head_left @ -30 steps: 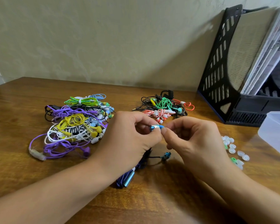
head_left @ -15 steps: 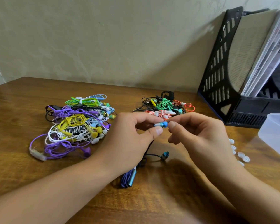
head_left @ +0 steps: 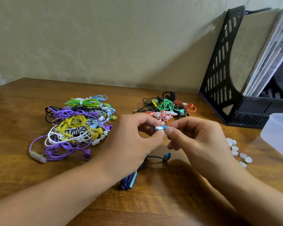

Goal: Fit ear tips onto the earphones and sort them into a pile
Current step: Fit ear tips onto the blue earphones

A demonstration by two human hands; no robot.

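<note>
Wooden desk (head_left: 23,160) by wall | left hand (head_left: 131,141) pinches blue earbud (head_left: 159,128) above desk | right hand (head_left: 199,141) fingertips pinched on blue ear tip (head_left: 165,127) at its nozzle | step: seating tip | next: likely second earbud (head_left: 167,157), tip from loose tips (head_left: 235,149), then big pile (head_left: 78,124)

Right hand (head_left: 201,141) partly hides, seemingly, the ear tips (head_left: 235,148).

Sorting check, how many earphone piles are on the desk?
2: a big pile left of the hands, a small pile behind them. The blue pair being held is separate.
</note>
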